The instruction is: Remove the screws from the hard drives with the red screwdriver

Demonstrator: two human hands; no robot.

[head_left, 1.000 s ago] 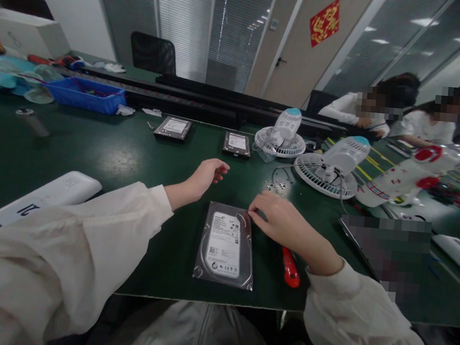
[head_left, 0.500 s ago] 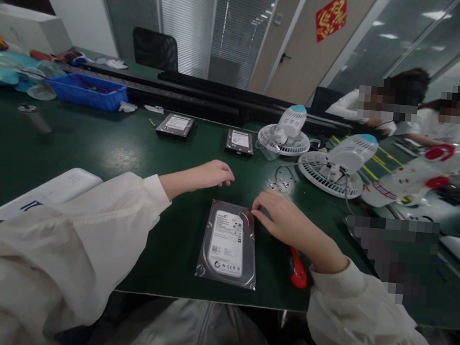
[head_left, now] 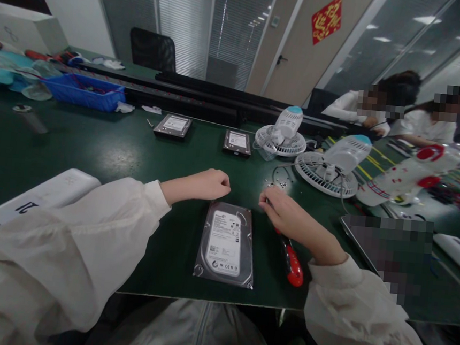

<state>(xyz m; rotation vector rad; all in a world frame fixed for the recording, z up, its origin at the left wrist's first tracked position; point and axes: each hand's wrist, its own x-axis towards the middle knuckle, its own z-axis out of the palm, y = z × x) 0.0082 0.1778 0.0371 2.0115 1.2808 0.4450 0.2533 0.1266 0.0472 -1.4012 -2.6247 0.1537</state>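
A hard disk drive (head_left: 226,242) lies label up on the green table, right in front of me. Just beyond its upper left corner is my left hand (head_left: 212,184), its fingers curled in and nothing visible in them. My right hand (head_left: 283,206) hovers past the drive's upper right corner with fingers bent together; whatever they may pinch is hidden. Close beyond that hand lie several small screws (head_left: 281,184). A red and black screwdriver (head_left: 294,267) rests beside the drive, its upper end under my right wrist.
Two more drives, one at left (head_left: 173,125) and one in the middle (head_left: 237,142), lie farther back. White fan parts (head_left: 326,173) stand at the right. A blue bin (head_left: 86,93) is at the back left, a white device (head_left: 59,187) by my left sleeve. Two people sit at back right.
My left hand has dropped slightly nearer the drive and its fingers have curled in. My right hand has moved off the drive's corner, a little to the right, with fingers drawn closer together.
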